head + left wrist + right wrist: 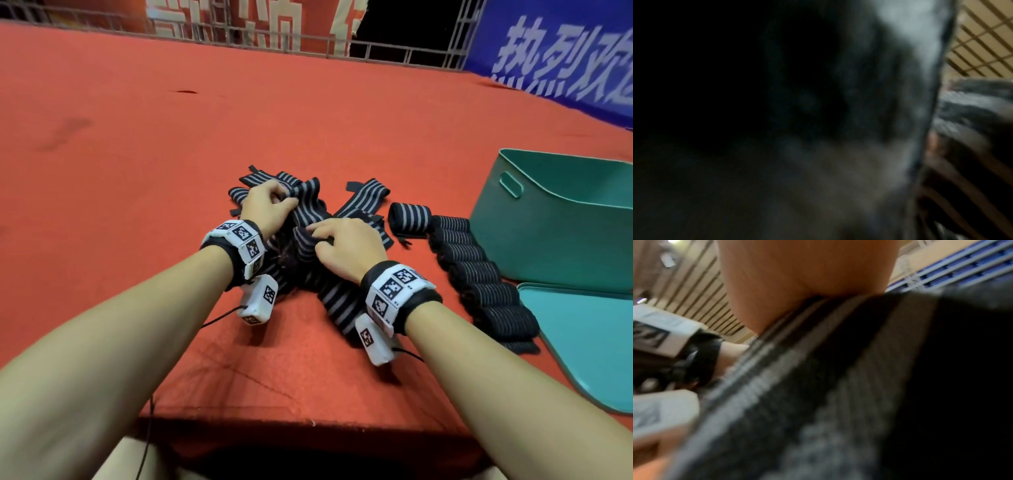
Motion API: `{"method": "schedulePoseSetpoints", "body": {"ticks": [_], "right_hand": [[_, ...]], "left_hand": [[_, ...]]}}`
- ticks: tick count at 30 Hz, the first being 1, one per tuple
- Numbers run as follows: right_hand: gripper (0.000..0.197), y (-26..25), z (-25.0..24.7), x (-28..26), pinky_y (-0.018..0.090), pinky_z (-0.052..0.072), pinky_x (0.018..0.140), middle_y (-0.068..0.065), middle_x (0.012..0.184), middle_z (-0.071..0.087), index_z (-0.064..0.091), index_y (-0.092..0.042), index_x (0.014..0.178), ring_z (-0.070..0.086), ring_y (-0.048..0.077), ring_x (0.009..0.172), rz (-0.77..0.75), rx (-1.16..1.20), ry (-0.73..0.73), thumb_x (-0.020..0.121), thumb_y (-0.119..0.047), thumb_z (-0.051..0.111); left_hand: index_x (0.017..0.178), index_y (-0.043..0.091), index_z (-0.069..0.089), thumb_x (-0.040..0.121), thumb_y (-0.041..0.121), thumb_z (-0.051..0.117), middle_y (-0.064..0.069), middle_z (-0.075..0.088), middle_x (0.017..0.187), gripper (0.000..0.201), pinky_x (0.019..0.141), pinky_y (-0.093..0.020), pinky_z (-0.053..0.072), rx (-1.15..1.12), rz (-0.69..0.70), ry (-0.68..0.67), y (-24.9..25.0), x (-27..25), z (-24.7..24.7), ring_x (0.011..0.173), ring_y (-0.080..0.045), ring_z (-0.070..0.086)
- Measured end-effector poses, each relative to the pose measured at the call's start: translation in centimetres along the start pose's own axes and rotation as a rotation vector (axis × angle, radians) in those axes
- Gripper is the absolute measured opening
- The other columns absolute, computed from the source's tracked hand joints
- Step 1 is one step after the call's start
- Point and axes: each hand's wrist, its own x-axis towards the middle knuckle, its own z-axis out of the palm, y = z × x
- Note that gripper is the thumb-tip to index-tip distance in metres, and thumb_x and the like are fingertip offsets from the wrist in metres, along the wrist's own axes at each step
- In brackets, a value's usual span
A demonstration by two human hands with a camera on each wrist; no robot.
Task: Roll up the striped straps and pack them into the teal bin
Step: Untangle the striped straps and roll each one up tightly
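A tangled heap of black straps with grey stripes (310,212) lies on the red carpeted surface. My left hand (269,205) pinches a strap at the heap's far left. My right hand (342,241) lies with curled fingers on a strap at the heap's middle, gripping its folded end. A row of several rolled straps (479,274) runs beside the teal bin (555,226) at the right; one more roll (409,214) lies at the row's far end. The right wrist view shows striped strap (818,386) blurred and close. The left wrist view is dark and blurred.
The teal lid (589,342) lies flat in front of the bin at the right edge. The red surface (171,154) stretches far to the left and back. A metal fence (274,31) and a blue banner (565,58) border it. The surface's near edge (308,423) is just below my forearms.
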Motion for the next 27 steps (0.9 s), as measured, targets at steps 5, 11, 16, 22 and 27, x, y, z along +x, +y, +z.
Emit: {"method": "schedulePoseSetpoints", "body": {"ticks": [5,11,16,22,27], "right_hand": [[0.057,-1.6,0.6,1.4,0.039,0.05,0.094,-0.021,0.1,0.074,0.066,-0.039,0.11,0.065,0.009,0.105,0.219,0.251,-0.038,0.067,-0.077,0.061],[0.026,-2.2,0.2,2.0,0.035,0.051,0.083,-0.004,0.096,0.075,0.077,-0.034,0.105,0.068,0.023,0.102,0.178,-0.025,0.056,0.081,-0.041,0.071],[0.027,-2.2,1.1,-0.2,0.035,0.052,0.074,0.0,0.084,0.077,0.078,-0.038,0.11,0.07,0.027,0.085,-0.155,-0.203,0.182,0.087,-0.033,0.065],[0.016,0.1,0.8,0.1,0.035,0.053,0.079,-0.007,0.086,0.075,0.074,-0.031,0.097,0.067,0.022,0.086,0.254,0.318,0.362,0.086,-0.041,0.067],[0.014,1.9,-0.9,2.7,0.037,0.043,0.069,-0.001,0.064,0.056,0.057,-0.016,0.069,0.053,0.02,0.066,0.383,0.77,0.307,0.079,-0.018,0.067]], "left_hand": [[0.09,0.016,0.061,0.091,0.023,0.071,0.0,0.062,0.081,0.012,0.065,-0.027,0.041,0.102,0.084,-0.012,1.3,-0.1,-0.5,0.073,-0.015,0.055],[0.086,0.018,0.062,0.089,0.018,0.075,0.001,0.06,0.077,0.013,0.062,-0.019,0.043,-0.001,0.073,-0.079,0.5,-0.5,-0.7,0.07,-0.014,0.054],[0.074,0.024,0.052,0.089,0.011,0.073,-0.005,0.065,0.078,0.029,0.062,-0.042,0.057,-0.125,-0.14,0.015,0.2,0.2,-0.6,0.064,-0.027,0.067],[0.098,0.018,0.057,0.096,0.039,0.067,-0.011,0.073,0.094,0.024,0.05,-0.029,0.05,-0.171,-0.311,-0.073,0.3,0.5,-3.1,0.072,-0.029,0.076],[0.077,0.014,0.05,0.081,0.072,0.065,-0.006,0.062,0.071,0.06,0.065,-0.042,0.057,0.159,-0.265,-0.249,0.9,-1.7,-4.3,0.069,-0.031,0.065]]}}
